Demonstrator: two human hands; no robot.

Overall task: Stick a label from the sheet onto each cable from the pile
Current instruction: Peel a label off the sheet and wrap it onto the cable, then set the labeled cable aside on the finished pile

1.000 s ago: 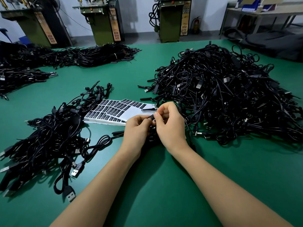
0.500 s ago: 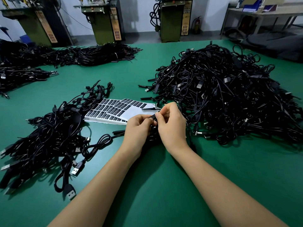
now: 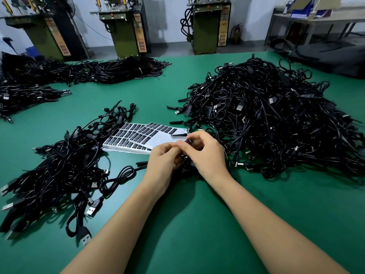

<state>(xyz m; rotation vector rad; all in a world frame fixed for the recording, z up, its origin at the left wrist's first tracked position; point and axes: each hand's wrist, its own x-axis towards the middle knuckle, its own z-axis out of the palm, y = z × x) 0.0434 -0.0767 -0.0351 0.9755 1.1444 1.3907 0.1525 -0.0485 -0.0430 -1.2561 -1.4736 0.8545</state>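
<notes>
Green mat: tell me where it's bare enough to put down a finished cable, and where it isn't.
Bare mat lies near-right, between the right forearm and the big pile. Another bare strip runs between the label sheet and the far bundles. Crowded: the left pile and around both hands, where cable lies.

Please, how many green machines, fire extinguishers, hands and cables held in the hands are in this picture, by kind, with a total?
Green machines: 3
Fire extinguisher: 1
Hands: 2
Held cable: 1
Total: 7
</notes>
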